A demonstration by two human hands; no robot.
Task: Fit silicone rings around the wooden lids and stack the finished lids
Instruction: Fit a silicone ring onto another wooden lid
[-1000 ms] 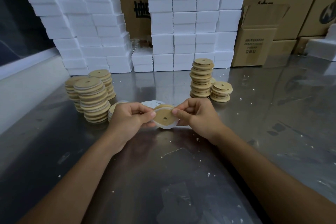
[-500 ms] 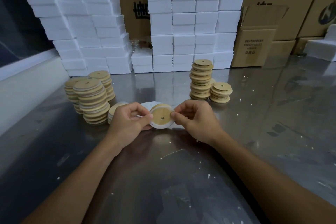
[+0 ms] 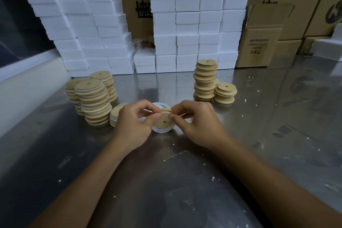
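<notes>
At the left we see stacks of ringed lids (image 3: 94, 102) on the metal table (image 3: 277, 135). Our left hand (image 3: 133, 126) and right hand (image 3: 198, 122) pinch the wooden lid (image 3: 163, 121) and its white silicone ring (image 3: 161, 130) at centre, above the table. Bare lids (image 3: 204, 81) stand far right.

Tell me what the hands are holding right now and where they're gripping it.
Both hands hold one wooden lid with a white silicone ring around it: left hand pinches its upper left edge, right hand its upper right edge.
</notes>
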